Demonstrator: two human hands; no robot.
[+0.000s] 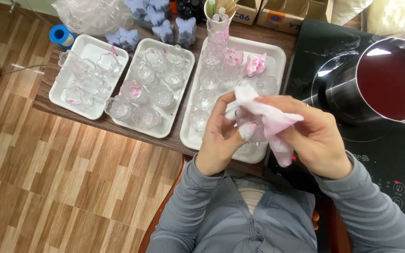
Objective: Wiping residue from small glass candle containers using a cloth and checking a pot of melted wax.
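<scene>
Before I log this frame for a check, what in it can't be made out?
Head view:
- The small clear piece at the left hand: mostly wrapped in the pink-stained tissue held by the right hand; its shape is unclear.
- Pot of red liquid: cut off by the right edge.
- Boxes behind the trays: cropped at the top.

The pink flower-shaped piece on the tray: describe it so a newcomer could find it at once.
Start at the steel pot of dark red liquid on the black cooktop. The white tray just left of it holds clear little cups. Near its far right corner lies the pink flower-shaped piece, the only solid pink, opaque thing there.
</scene>
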